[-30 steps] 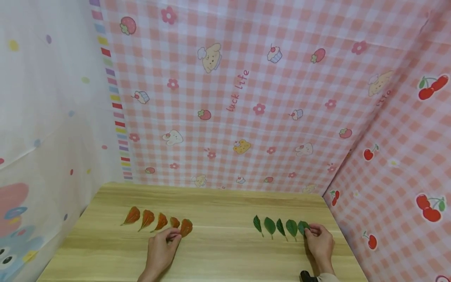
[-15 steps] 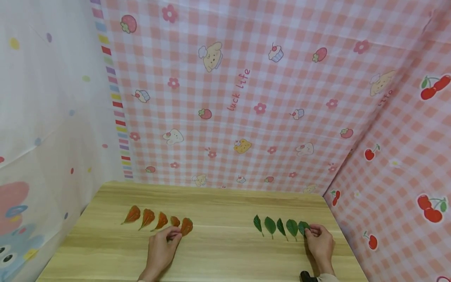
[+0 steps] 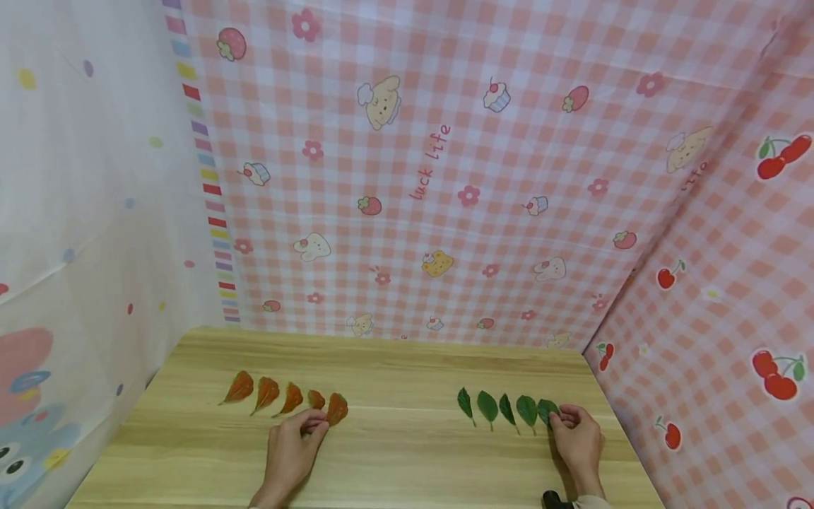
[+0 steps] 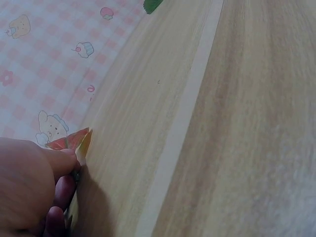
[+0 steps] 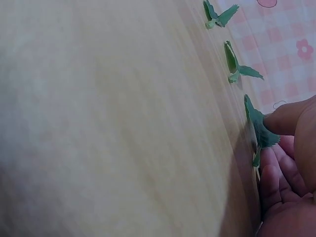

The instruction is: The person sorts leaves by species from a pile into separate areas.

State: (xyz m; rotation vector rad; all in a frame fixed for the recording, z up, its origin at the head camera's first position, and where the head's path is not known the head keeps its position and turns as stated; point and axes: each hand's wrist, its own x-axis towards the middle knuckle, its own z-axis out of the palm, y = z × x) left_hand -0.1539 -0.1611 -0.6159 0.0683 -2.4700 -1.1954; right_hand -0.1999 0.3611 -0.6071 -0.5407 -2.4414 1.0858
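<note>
My left hand (image 3: 292, 449) pinches a reddish-orange leaf (image 3: 338, 409) between thumb and fingers, at the right end of a row of several such leaves (image 3: 267, 394). In the left wrist view that leaf (image 4: 71, 140) pokes out past the thumb, mostly hidden by the hand. Over on the right, my right hand (image 3: 578, 442) holds the stem side of a green leaf (image 3: 547, 411), the last in a row of several green leaves (image 3: 487, 406). The right wrist view shows the thumb on this leaf (image 5: 261, 126), with two other green leaves (image 5: 239, 69) beyond it.
A light wood-grain table (image 3: 407, 459) lies under both rows. Behind it hangs a pink checked cloth (image 3: 407, 233), with a white dotted cloth (image 3: 108, 212) to the left and a cherry-print cloth (image 3: 718, 318) to the right. A dark object (image 3: 555, 500) sits at the right wrist.
</note>
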